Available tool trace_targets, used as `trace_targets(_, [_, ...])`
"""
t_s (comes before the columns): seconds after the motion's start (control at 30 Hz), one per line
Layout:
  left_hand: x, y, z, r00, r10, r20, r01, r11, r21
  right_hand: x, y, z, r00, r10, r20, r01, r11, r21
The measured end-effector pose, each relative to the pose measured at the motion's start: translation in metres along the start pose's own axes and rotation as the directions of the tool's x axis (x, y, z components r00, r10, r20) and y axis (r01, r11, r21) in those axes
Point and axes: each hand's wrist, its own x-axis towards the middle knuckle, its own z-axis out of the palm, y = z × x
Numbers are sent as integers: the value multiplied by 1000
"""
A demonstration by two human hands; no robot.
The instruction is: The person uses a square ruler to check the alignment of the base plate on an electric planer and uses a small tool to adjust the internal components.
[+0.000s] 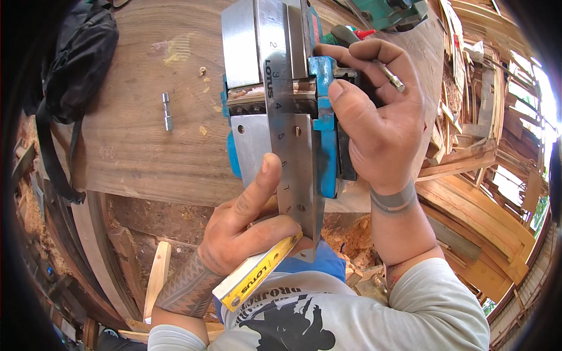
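Note:
An upturned blue electric planer (326, 131) lies on the table with its metal sole facing up. Along the sole, crossing the blade slot, rests the steel blade of a try square (282, 126) with a yellow-edged stock. My left hand (246, 228) is closed around the square near its stock, its index finger pressing on the steel. My right hand (380, 128) grips the planer's right side, thumb against the blue body. A thin metal tool (391, 77) sticks out between the curled fingers of that hand; its other end is hidden.
On the wooden table (140, 155) a small double-ended socket (167, 111) lies left of the planer. A black bag (79, 64) with straps sits at the far left. A green power tool (386, 13) stands at the back right. Wood offcuts (486, 216) pile up on the right.

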Motion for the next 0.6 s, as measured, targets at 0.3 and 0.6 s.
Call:
trace_targets(0.3, [-5,-12,-6,910,387,-147,-325,888,327,0,0,1,989,138,-59,-111,935,336])
trace_targets(0.6, [-42,19,-132,968,230,-98,65,146,987,0,3,-2,998,44,-49,-34,981,193])
